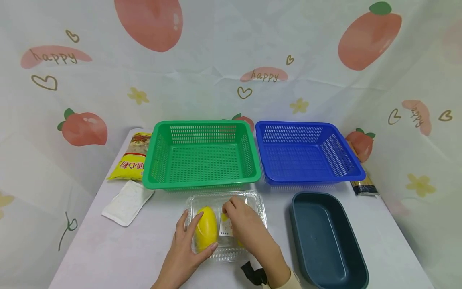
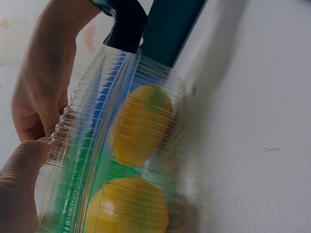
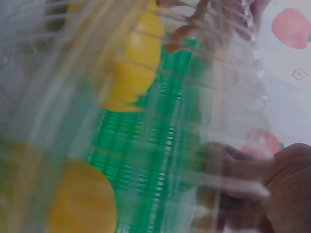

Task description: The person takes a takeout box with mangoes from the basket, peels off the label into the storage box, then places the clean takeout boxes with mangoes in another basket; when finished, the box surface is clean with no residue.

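Observation:
A clear plastic clamshell box (image 1: 231,253) lies on the table with yellow, mango-like fruits inside. One yellow fruit (image 1: 207,230) sits in its left half; another yellow fruit (image 2: 127,206) shows through the ribbed wall in the left wrist view. My left hand (image 1: 185,245) spreads its fingers and thumb over the box's left side, around that left fruit, touching the plastic. My right hand (image 1: 249,226) bends over the box's middle, fingers curled, tips by the upper edge of a white label (image 1: 226,228). Whether those fingertips pinch the label is hidden.
A green basket (image 1: 202,182) and a blue basket (image 1: 314,176) stand behind the box. To the right is a dark teal tub (image 1: 326,241). At left lie a yellow food bag (image 1: 128,168) and a white packet (image 1: 128,202). Another packet (image 1: 364,187) pokes out beside the blue basket.

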`<move>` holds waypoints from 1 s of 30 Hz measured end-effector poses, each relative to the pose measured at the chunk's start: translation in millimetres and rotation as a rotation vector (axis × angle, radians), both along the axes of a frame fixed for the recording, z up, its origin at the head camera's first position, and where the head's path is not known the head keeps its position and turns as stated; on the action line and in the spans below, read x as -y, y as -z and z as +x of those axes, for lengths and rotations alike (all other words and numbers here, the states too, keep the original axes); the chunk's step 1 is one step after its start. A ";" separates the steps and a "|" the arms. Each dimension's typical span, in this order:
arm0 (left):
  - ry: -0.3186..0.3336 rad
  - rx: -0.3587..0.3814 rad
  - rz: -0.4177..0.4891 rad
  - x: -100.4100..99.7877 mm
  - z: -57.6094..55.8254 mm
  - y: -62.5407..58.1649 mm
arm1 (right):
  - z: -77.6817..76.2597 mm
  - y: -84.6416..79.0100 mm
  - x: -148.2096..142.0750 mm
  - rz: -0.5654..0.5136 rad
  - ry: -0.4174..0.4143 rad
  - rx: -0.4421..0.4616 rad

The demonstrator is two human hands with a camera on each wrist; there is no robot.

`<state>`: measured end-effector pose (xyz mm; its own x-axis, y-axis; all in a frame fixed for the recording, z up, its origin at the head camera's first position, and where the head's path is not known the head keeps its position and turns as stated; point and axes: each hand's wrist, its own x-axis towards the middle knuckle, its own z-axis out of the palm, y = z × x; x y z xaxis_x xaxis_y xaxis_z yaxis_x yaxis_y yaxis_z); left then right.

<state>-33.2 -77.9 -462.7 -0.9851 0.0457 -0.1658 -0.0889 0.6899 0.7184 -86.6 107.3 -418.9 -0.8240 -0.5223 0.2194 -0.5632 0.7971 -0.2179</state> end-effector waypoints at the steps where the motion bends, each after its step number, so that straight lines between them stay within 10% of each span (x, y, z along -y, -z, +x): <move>1: -0.001 0.002 0.002 0.0 0.1 -0.3 | 1.2 -0.8 -0.3 0.004 -0.003 -0.011; 18: -0.017 -0.036 0.008 1.0 -2.2 -1.7 | 18.7 -11.9 -7.8 -0.039 -0.063 -0.198; 30: -0.016 -0.059 0.021 0.3 0.8 -1.0 | 38.3 -56.2 -39.0 -0.229 -0.102 -0.001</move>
<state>-32.4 -78.2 -461.8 -0.9938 0.0328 -0.1062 -0.0566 0.6731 0.7374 -48.3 146.3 -362.7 -0.7692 -0.5395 0.3425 -0.6387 0.6660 -0.3854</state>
